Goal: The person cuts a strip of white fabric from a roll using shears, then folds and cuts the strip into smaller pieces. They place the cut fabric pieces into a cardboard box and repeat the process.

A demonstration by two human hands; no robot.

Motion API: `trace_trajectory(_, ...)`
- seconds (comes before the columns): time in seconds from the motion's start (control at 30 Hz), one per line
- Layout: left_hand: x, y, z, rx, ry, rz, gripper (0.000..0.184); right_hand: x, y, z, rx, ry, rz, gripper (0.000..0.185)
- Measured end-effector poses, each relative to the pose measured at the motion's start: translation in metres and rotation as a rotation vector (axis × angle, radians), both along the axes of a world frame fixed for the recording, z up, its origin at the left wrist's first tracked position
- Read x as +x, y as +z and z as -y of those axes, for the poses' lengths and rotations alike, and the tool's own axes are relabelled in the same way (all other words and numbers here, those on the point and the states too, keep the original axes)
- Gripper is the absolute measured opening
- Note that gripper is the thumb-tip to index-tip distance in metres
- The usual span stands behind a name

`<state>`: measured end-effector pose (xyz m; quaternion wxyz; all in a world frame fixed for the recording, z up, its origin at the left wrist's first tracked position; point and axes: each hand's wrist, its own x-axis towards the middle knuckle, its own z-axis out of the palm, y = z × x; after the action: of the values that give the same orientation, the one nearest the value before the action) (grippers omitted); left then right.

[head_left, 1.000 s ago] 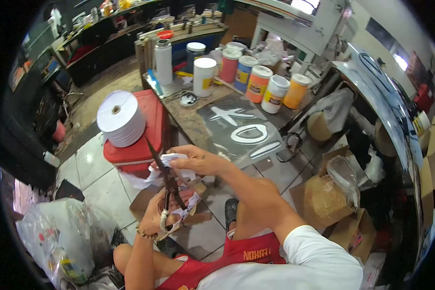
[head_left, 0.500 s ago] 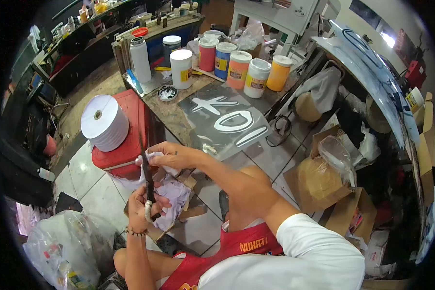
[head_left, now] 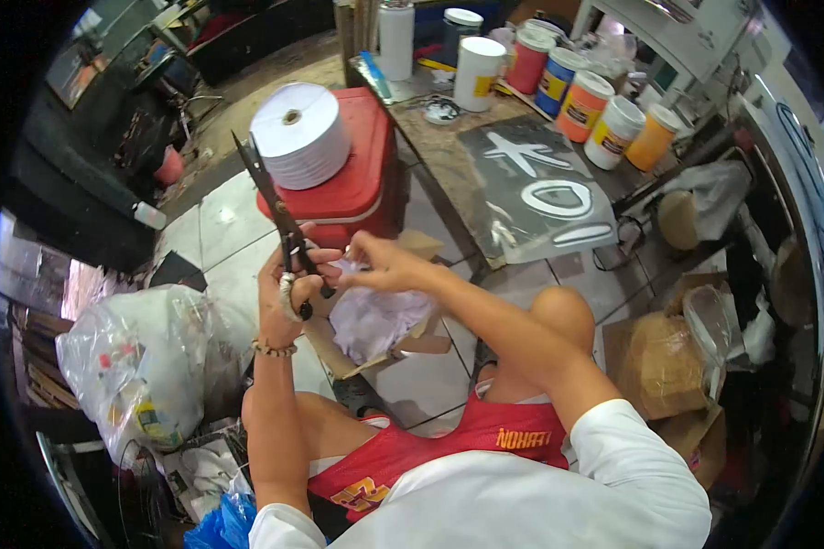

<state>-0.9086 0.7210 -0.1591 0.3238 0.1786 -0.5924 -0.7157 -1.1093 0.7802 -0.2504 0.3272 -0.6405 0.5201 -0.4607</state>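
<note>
My left hand (head_left: pixel 284 288) grips a pair of dark scissors (head_left: pixel 279 206); white wrapping covers part of the handle. The blades point up and away, slightly parted. Close beside it, my right hand (head_left: pixel 384 263) has its fingers bent together at a small piece of white cloth (head_left: pixel 347 266), partly hidden by the fingers. Below both hands, a heap of white cloth (head_left: pixel 375 320) lies in an open cardboard box (head_left: pixel 421 344) on the floor.
A stack of white round discs (head_left: pixel 298 133) sits on a red cooler (head_left: pixel 371 128) ahead. Several paint jars (head_left: pixel 581 101) and a clear sheet with white lettering (head_left: pixel 531 183) are on a low table. A filled plastic bag (head_left: pixel 146 357) stands at left.
The view has shifted left and down, so the scene sits further right. The scissors have moved away from the larger white cloth my right hand held, and their blades now show parted.
</note>
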Motion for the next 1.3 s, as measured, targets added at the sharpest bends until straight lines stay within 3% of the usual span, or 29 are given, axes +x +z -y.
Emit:
trace_trajectory(0.07, 0.003, -0.007, 0.003, 0.015, -0.073, -0.011, 0.079, -0.008, -0.008, 0.015, 0.033, -0.147, 0.371, 0.037)
trace_trajectory(0.13, 0.002, -0.014, 0.003, 0.220, -0.223, -0.016, 0.093, -0.030, 0.007, 0.024, -0.087, -0.255, 0.562, 0.029)
trace_trajectory(0.2, -0.002, -0.022, -0.003, 0.194, -0.445, 0.045, 0.099, -0.053, 0.044, 0.014, -0.009, -0.388, 0.753, 0.027)
trace_trajectory(0.3, -0.018, -0.048, -0.020, 0.268, -0.678, 0.122, 0.091, -0.086, 0.070, -0.003, -0.068, -0.437, 0.852, 0.031)
trace_trajectory(0.33, -0.021, -0.048, -0.031, 0.266, -0.742, 0.196, 0.072, -0.093, 0.073, -0.009, -0.106, -0.428, 0.909, 0.032)
trace_trajectory(0.43, -0.035, -0.060, -0.052, 0.253, -0.760, 0.234, 0.070, -0.101, 0.089, -0.026, -0.152, -0.366, 0.962, 0.032)
trace_trajectory(0.47, -0.041, -0.068, -0.055, 0.278, -0.775, 0.217, 0.078, -0.099, 0.095, -0.033, -0.159, -0.329, 0.969, 0.032)
trace_trajectory(0.5, -0.044, -0.069, -0.055, 0.302, -0.792, 0.202, 0.088, -0.098, 0.100, -0.038, -0.166, -0.244, 0.920, 0.032)
trace_trajectory(0.67, -0.047, -0.055, -0.042, 0.399, -0.638, 0.093, 0.091, -0.093, 0.120, -0.066, -0.122, -0.103, 0.826, 0.035)
trace_trajectory(0.73, -0.045, -0.044, -0.035, 0.177, -0.571, 0.106, 0.089, -0.097, 0.126, -0.073, -0.044, -0.069, 0.694, 0.034)
trace_trajectory(1.0, -0.033, -0.025, -0.031, 0.075, -0.570, 0.115, 0.077, -0.106, 0.131, -0.073, 0.057, -0.198, 0.544, 0.039)
trace_trajectory(1.03, -0.035, -0.039, -0.026, 0.286, -0.600, 0.079, 0.071, -0.105, 0.132, -0.073, 0.069, -0.214, 0.507, 0.047)
trace_trajectory(1.07, -0.033, -0.037, -0.028, 0.272, -0.599, 0.078, 0.071, -0.104, 0.134, -0.074, 0.056, -0.209, 0.503, 0.047)
trace_trajectory(1.17, -0.032, -0.023, -0.038, 0.049, -0.561, 0.130, 0.066, -0.099, 0.128, -0.077, 0.243, -0.232, 0.277, 0.050)
trace_trajectory(1.2, -0.034, -0.027, -0.040, 0.066, -0.552, 0.118, 0.069, -0.099, 0.125, -0.077, 0.222, -0.219, 0.271, 0.050)
trace_trajectory(1.27, -0.033, -0.029, -0.039, 0.055, -0.546, 0.164, 0.074, -0.099, 0.122, -0.075, 0.205, -0.194, -0.146, 0.037)
trace_trajectory(1.3, -0.036, -0.032, -0.039, 0.070, -0.554, 0.152, 0.078, -0.098, 0.121, -0.076, 0.188, -0.184, -0.150, 0.037)
